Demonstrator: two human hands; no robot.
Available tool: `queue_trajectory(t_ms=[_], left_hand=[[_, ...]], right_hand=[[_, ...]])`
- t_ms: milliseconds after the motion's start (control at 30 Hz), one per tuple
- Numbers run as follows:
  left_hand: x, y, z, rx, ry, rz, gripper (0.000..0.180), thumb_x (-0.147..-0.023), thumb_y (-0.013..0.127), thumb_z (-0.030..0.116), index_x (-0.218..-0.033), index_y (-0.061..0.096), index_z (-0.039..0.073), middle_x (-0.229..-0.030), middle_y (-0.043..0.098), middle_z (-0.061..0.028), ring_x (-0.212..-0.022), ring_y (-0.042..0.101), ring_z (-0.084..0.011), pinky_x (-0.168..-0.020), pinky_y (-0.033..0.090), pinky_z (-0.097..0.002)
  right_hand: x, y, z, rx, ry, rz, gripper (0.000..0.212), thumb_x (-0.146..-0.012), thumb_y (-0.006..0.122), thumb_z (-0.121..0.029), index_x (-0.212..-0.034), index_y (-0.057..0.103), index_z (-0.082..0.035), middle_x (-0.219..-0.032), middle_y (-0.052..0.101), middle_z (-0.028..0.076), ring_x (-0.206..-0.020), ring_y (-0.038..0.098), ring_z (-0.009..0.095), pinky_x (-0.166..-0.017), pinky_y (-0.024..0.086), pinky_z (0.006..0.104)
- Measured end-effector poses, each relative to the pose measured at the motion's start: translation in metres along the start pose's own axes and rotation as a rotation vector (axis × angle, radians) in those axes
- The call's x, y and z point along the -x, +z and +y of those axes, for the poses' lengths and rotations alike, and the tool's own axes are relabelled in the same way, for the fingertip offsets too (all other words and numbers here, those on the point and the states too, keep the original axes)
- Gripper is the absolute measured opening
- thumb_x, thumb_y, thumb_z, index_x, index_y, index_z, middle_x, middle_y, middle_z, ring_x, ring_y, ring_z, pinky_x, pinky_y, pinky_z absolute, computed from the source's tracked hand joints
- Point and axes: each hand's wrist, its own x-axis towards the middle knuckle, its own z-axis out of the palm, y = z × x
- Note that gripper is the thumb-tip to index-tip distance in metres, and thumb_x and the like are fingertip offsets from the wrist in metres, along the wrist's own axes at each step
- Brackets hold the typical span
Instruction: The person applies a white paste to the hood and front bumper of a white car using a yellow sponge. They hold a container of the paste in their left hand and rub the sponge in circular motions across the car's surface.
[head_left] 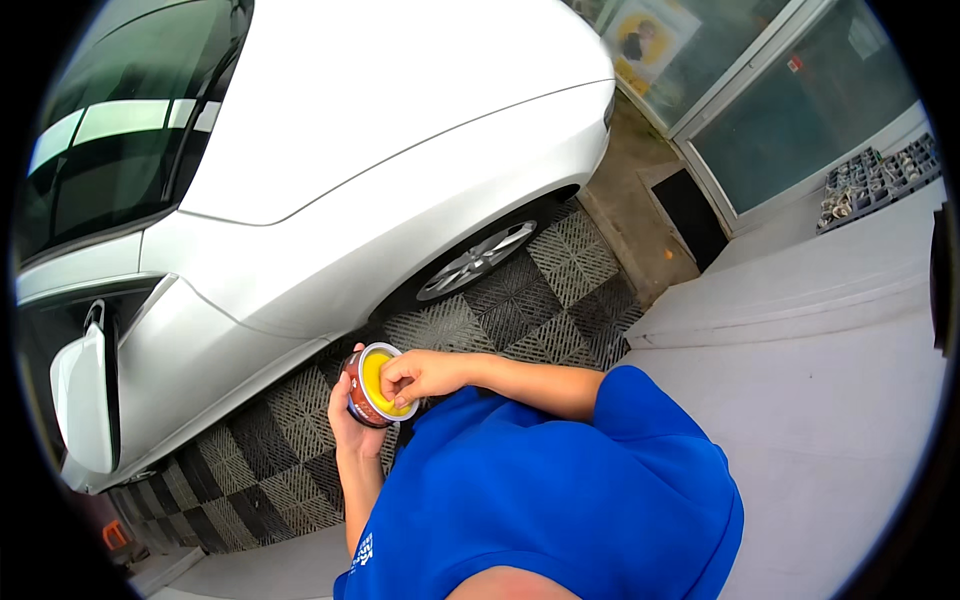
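My left hand (350, 421) is wrapped round a short round tin (362, 395) with a dark red and black side and a pale rim. The tin is tilted, its open top turned toward my right hand. Smooth yellow material (375, 372) fills the inside; whether it is a sponge pad or a paste I cannot tell. Over the opening, my right hand (425, 376) has its fingers curled and closed, with the tips down against the yellow. Anything pinched between them is hidden.
A white car (400, 130) stands ahead and left, with its wing mirror (88, 400) sticking out and its front wheel (478, 262) near my hands. Grey and black floor tiles (440, 330) lie below. Right are a pale wall (800, 350), glass door (800, 110), dark mat (690, 218) and gridded tray (875, 185).
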Motion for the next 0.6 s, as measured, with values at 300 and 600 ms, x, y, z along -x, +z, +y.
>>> queue_trajectory(t_ms=[300, 600], left_hand=[[-0.07, 0.022, -0.093, 0.201, 0.011, 0.233, 0.051, -0.101, 0.049, 0.045, -0.131, 0.06, 0.005, -0.136, 0.062, -0.0135, -0.126, 0.058, -0.0345, -0.107, 0.045, -0.0541], [-0.116, -0.046, -0.086, -0.128, 0.272, -0.369, 0.081, -0.098, 0.052, 0.051, -0.16, 0.024, 0.008, -0.158, 0.034, -0.0283, -0.144, 0.033, -0.0518, -0.114, 0.037, -0.0612]], right_hand=[[0.177, -0.167, 0.01, -0.395, -0.265, 1.17, 0.021, -0.1, 0.062, -0.012, -0.119, 0.063, -0.002, -0.111, 0.068, 0.005, -0.102, 0.064, 0.014, -0.095, 0.052, 0.0311], [0.326, -0.479, 0.121, 0.301, -0.621, 2.012, 0.01, -0.101, 0.061, -0.011, -0.099, 0.057, -0.002, -0.099, 0.065, 0.007, -0.086, 0.059, 0.012, -0.082, 0.049, 0.0275]])
